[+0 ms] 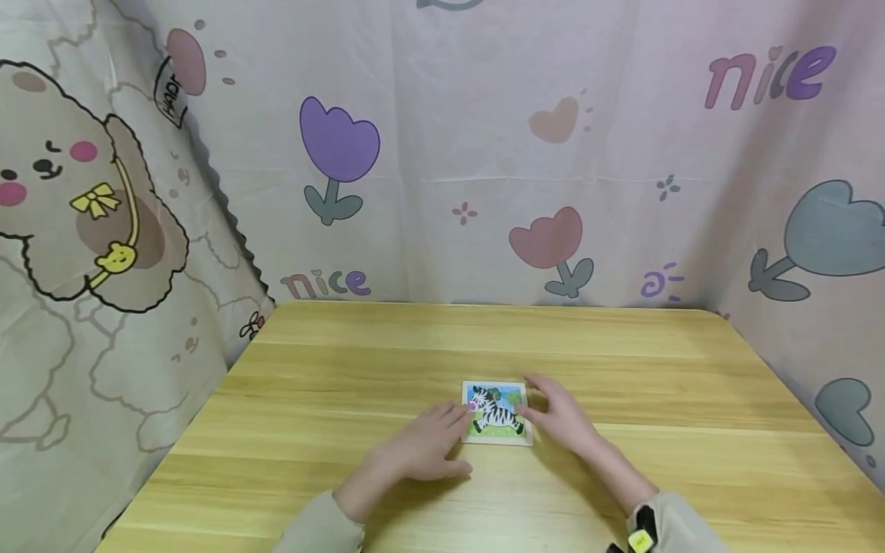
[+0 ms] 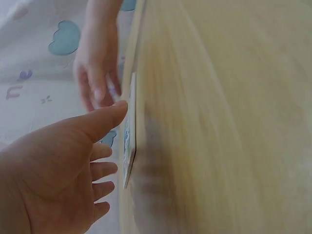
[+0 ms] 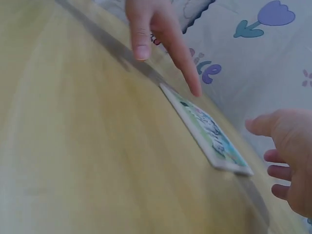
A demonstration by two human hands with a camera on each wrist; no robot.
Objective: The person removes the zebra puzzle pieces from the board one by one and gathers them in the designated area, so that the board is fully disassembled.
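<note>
Head view: I find the zebra panel lying flat on the bench, between the left grip and the right grip. The panel is almost square, so I record no marked long axis. From the left grip it lies to the right; from the right grip, to the left. Fingertips of both overlap its opposite side edges in this view, and I judge neither plainly nearer. Left wrist view: the left grip is spread, thumb well away from its fingers, holding nothing; whether it touches the panel I cannot tell. Right wrist view: the right grip is likewise unclosed, nothing held, with a gap visible between thumb and panel.
</note>
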